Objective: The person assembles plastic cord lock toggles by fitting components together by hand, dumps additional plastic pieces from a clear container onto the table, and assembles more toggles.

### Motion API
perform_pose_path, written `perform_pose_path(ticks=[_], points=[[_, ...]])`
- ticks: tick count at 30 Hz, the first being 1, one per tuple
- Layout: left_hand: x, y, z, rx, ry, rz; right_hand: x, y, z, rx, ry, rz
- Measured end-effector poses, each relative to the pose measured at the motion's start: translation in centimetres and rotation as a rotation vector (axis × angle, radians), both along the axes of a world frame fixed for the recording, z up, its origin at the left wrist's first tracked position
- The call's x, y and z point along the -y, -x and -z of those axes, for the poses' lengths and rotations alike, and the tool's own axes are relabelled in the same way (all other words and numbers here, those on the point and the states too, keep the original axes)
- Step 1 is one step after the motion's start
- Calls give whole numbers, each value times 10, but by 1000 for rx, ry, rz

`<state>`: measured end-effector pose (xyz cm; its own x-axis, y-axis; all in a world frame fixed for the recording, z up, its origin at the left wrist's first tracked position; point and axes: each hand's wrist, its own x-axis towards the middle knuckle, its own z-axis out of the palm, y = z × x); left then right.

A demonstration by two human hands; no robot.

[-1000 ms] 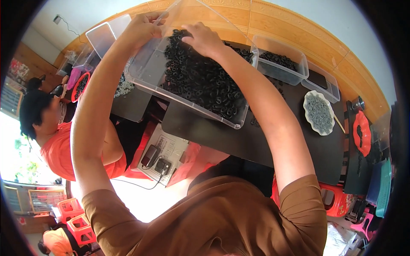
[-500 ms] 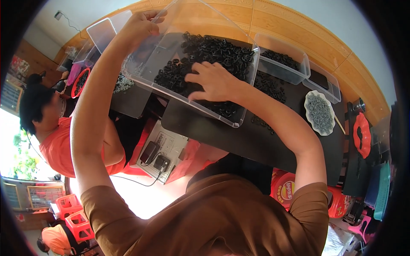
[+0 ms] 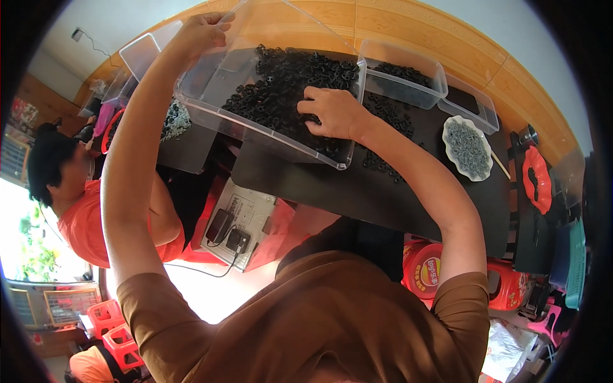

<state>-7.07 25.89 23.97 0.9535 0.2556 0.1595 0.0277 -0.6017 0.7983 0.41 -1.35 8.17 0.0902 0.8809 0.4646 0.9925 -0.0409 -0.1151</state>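
Over the table (image 3: 306, 186), my left hand (image 3: 205, 32) pinches the clear box (image 3: 220, 114), but I can't tell if my curled right hand (image 3: 335, 113) holds black bits (image 3: 263, 96).

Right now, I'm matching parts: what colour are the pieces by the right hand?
The pieces are black, clearest in the head view.
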Motion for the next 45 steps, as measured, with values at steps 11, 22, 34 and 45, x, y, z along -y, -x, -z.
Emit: perform_pose_path(ticks=[11, 22, 34, 45], points=[[-7, 1, 2, -19, 7, -3, 15, -35, -9, -272, -243, 220], [-22, 7, 6, -45, 17, -8, 95, -56, 37, -229, -210, 597], [-26, 6, 8, -88, 67, -42, 125, -67, 53, -298, 115, 500], [-28, 12, 6, -83, 56, -45, 10, -50, -38, -461, -151, 241]])
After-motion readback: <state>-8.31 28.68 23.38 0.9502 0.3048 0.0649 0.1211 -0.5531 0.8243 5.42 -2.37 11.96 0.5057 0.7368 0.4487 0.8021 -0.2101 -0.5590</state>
